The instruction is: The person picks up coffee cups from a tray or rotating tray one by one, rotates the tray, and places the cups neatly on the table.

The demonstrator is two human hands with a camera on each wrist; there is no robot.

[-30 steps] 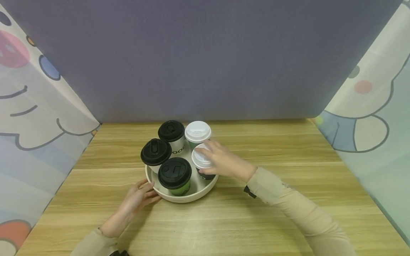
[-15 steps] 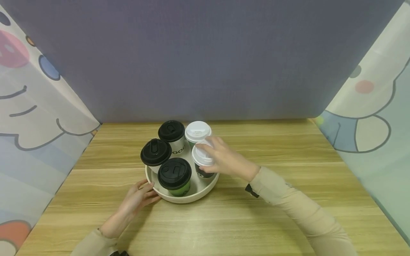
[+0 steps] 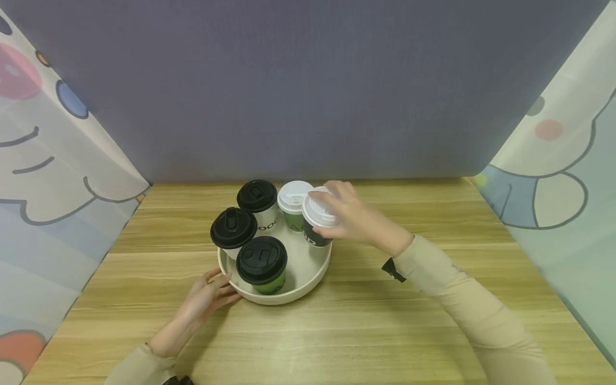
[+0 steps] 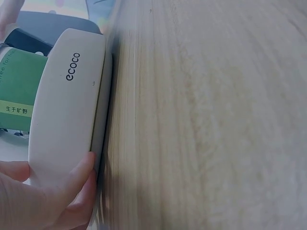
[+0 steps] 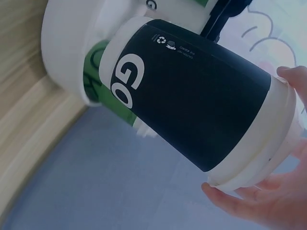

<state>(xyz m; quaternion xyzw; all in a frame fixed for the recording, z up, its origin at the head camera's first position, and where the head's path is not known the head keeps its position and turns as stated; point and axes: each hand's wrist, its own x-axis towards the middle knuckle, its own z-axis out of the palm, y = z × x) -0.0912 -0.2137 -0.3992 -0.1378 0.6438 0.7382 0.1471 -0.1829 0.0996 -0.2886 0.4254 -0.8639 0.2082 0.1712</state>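
Observation:
A round white tray (image 3: 308,271) holds several lidded cups. My right hand (image 3: 358,219) grips a black-sleeved cup (image 3: 315,233) by its white lid, over the tray's right side; in the right wrist view the fingers (image 5: 230,203) pinch around the lid rim of the cup (image 5: 192,96). My left hand (image 3: 204,299) holds the tray's front-left edge, and in the left wrist view its fingers (image 4: 79,179) grip the tray wall (image 4: 72,96). A green cup with a black lid (image 3: 262,260) stands at the tray's front.
Two cups with black lids, one in front (image 3: 233,228) and one behind (image 3: 257,197), stand at the tray's left and back. A green cup with a white lid (image 3: 294,197) is at the back, beside the held cup. A grey panel (image 3: 308,96) rises behind the wooden table (image 3: 409,331).
My right hand has moved up and right with the black-sleeved cup, away from the tray's middle right, uncovering more of the tray floor. The left hand has stayed on the tray edge.

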